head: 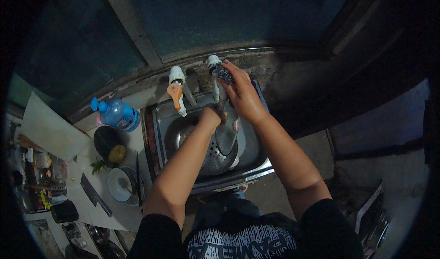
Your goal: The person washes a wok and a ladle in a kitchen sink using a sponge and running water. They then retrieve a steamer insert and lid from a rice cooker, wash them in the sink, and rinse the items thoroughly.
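My right hand (244,90) holds a steel wool scourer (224,74) in front of the right-hand tap (213,61). Lower and to its left, my left hand (210,117) is closed around a metal utensil, its fingers mostly hidden. That utensil has a tubular handle (222,95) rising towards the scourer. A broad rounded grey surface (226,140) below seems to be part of it, but the join is hidden. Beneath lies a perforated steel colander (209,166) in the stainless steel sink (256,155). A pale curved rim (242,138) shows beside it.
A second tap with an orange lever (175,95) stands at the sink's left. On the left counter are a blue pump bottle (119,114), a dark green gourd or melon (105,142), a bowl (118,186) and a cleaver (94,193). A window frame (137,32) rises behind.
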Demonstrator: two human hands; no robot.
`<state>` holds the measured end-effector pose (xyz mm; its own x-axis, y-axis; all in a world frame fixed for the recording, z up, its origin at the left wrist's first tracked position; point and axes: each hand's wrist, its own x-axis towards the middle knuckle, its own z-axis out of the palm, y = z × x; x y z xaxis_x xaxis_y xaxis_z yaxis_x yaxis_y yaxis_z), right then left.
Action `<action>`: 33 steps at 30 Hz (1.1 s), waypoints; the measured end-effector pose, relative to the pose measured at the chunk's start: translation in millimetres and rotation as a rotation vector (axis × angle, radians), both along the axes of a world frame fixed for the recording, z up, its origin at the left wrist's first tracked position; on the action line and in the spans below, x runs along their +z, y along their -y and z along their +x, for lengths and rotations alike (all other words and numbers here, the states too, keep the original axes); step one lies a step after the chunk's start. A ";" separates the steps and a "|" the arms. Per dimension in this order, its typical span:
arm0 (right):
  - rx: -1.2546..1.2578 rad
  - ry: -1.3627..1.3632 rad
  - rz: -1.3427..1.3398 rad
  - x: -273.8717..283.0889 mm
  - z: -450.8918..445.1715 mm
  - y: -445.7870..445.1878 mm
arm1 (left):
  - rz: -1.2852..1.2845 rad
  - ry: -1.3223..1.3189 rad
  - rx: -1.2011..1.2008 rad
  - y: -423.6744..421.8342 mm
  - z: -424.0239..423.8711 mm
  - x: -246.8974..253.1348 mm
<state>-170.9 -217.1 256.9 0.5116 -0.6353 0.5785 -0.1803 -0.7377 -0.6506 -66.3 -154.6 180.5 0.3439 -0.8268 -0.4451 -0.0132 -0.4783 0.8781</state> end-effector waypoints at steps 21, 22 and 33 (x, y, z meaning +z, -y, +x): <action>-0.101 0.376 0.907 -82.1 -30.5 -19.5 | -0.288 -0.386 0.560 -125.4 53.6 -39.6; -0.128 0.344 0.926 -104.1 -32.5 -20.4 | -0.342 -0.338 0.514 -148.3 70.6 -49.9; -0.220 0.027 0.821 -337.6 -17.0 -80.2 | -0.249 -0.938 0.726 -234.4 114.8 -153.5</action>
